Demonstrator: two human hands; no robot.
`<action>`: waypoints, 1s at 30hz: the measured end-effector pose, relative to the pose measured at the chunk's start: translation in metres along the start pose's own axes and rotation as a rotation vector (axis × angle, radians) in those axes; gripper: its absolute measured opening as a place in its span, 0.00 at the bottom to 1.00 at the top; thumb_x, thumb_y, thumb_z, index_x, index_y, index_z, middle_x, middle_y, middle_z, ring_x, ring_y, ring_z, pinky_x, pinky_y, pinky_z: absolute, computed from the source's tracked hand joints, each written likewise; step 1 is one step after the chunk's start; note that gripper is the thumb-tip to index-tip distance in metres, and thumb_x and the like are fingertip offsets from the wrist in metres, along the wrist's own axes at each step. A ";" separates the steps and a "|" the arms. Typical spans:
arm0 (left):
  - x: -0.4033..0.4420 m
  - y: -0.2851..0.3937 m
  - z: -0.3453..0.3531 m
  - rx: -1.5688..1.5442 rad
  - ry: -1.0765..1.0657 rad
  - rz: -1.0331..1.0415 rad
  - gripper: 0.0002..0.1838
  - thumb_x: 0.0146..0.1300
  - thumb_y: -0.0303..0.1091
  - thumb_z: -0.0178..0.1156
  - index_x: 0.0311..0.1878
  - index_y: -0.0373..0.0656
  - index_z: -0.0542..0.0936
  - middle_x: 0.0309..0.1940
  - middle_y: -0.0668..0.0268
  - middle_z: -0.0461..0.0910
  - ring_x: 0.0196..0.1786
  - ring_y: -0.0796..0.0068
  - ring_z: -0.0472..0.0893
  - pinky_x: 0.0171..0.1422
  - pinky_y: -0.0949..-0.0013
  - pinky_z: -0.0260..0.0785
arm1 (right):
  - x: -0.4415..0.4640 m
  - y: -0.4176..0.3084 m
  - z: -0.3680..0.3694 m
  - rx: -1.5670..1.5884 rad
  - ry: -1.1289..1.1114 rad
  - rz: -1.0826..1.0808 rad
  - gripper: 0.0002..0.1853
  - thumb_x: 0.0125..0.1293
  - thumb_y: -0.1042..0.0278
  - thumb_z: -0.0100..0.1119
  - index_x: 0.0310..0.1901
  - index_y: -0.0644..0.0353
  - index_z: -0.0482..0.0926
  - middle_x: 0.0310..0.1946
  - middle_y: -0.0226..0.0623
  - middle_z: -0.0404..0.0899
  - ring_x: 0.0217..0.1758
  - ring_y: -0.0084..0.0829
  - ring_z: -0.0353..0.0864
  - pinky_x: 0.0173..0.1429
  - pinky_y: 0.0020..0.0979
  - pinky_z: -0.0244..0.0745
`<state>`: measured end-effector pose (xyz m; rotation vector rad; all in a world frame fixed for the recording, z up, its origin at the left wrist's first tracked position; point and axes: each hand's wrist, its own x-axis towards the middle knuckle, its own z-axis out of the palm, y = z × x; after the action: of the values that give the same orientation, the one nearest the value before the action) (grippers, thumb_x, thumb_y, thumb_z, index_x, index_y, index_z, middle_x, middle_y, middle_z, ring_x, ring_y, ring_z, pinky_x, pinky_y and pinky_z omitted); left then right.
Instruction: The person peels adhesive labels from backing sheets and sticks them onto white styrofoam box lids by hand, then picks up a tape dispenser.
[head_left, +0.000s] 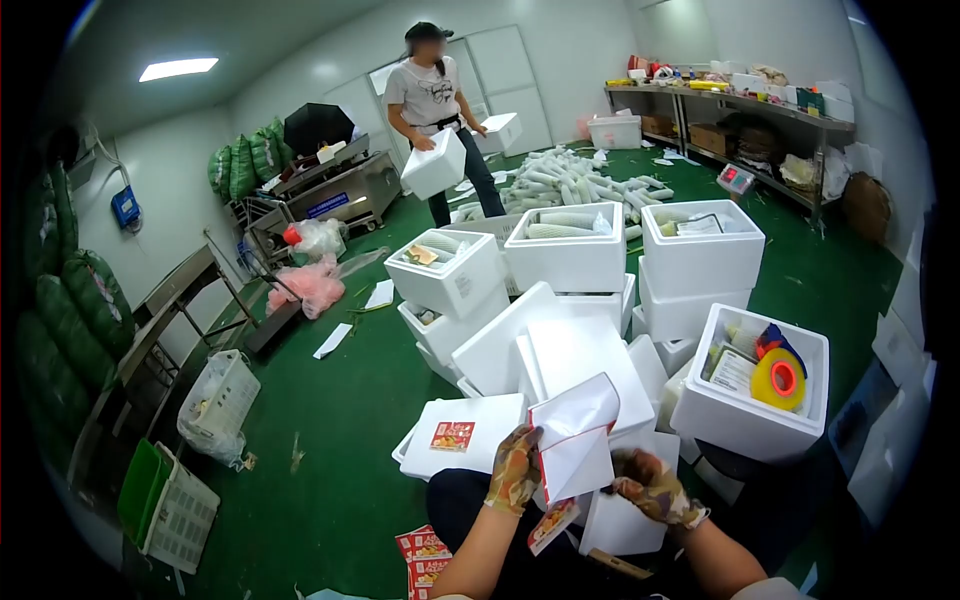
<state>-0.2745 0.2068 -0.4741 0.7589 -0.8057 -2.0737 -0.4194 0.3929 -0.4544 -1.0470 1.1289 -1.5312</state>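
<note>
My left hand point(515, 470), in a camouflage-patterned glove, is closed on a creased white paper sheet point(578, 450) with red edges. Just right of the sheet is my right hand point(655, 488), gloved alike, its fingers curled; what they hold, if anything, is hidden. Below the sheet hangs a red printed label point(553, 527). A white foam lid point(480, 415) by my left hand bears a similar label point(453, 436). Several plain foam lids point(585, 365) lean in a stack beyond my hands. More red labels point(425, 550) lie on the floor at lower left.
A foam box point(740, 425) at right holds a yellow tape roll point(765, 383). Packed foam boxes point(580, 265) stand stacked ahead. Behind them, a person point(430, 110) carries two foam boxes near a heap of net-wrapped produce point(575, 180). Plastic crates point(185, 515) stand at left.
</note>
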 end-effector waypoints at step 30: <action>0.081 -0.056 -0.062 0.501 0.100 0.007 0.03 0.62 0.24 0.57 0.38 0.36 0.77 0.29 0.69 0.75 0.32 0.80 0.73 0.36 0.78 0.68 | -0.009 0.002 -0.015 -1.076 -0.232 -0.644 0.03 0.56 0.70 0.55 0.30 0.48 0.75 0.34 0.27 0.73 0.34 0.32 0.70 0.41 0.34 0.72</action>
<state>-0.2961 0.1512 -0.5742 1.1131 -1.2886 -1.8245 -0.4314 0.4043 -0.4605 -2.4245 1.5611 -1.1275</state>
